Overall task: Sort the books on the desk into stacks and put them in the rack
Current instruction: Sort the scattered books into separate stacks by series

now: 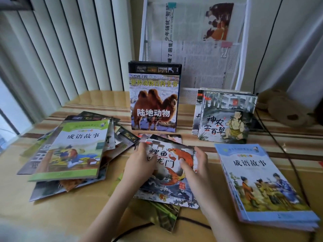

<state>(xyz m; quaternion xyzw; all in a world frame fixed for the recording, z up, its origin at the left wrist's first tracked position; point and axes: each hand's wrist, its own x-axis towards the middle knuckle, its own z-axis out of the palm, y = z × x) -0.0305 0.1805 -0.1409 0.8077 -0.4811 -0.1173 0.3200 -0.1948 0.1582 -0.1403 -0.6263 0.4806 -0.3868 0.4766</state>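
Both hands hold a small stack of thin picture books, the top one a red carp book (pixel 172 165), at the desk's front centre. My left hand (pixel 139 163) grips its left edge and my right hand (pixel 194 165) grips its right edge, thumb on the cover. A messy pile topped by a green idiom book (pixel 75 151) lies to the left. A neat stack of blue idiom books (pixel 262 186) lies to the right. A camel animal book (pixel 153 100) stands upright in front of the white mesh rack (pixel 243 55). More picture books (pixel 225 117) lean at the rack's base.
Newspaper sheets clipped with binder clips (pixel 225 48) hang in the rack. Vertical blinds (pixel 61 49) cover the window on the left. A brown plush toy (pixel 286 109) sits at the back right, with a black cable (pixel 279 147) crossing the desk there.
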